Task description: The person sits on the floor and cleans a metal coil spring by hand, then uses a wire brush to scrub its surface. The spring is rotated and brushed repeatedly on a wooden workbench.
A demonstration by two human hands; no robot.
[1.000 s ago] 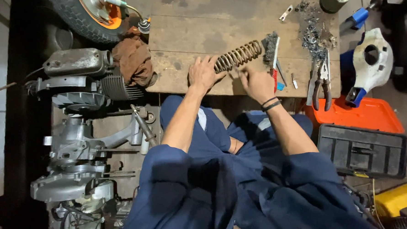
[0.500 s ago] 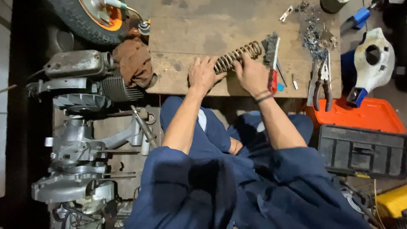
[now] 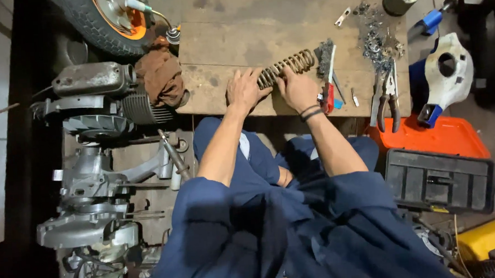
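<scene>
Both hands have slid closer along the coil spring (image 3: 286, 68) since a second ago, the right one moving left from the spring's far end toward its middle. Left hand (image 3: 244, 89) is pressing on the spring's near end, fingers spread wide over the coils. Right hand (image 3: 296, 88) is gripping the coils at mid-length, fingers curled around them; dark bands are circling its wrist. Spring is lying slantwise on the wooden workbench (image 3: 226, 34), near its front edge. Red-handled tool (image 3: 328, 91) is resting just beside the right hand, pliers (image 3: 386, 94) further right. Brown rag (image 3: 160, 76) is sitting at the bench's left edge, beside the engine (image 3: 90, 101).
</scene>
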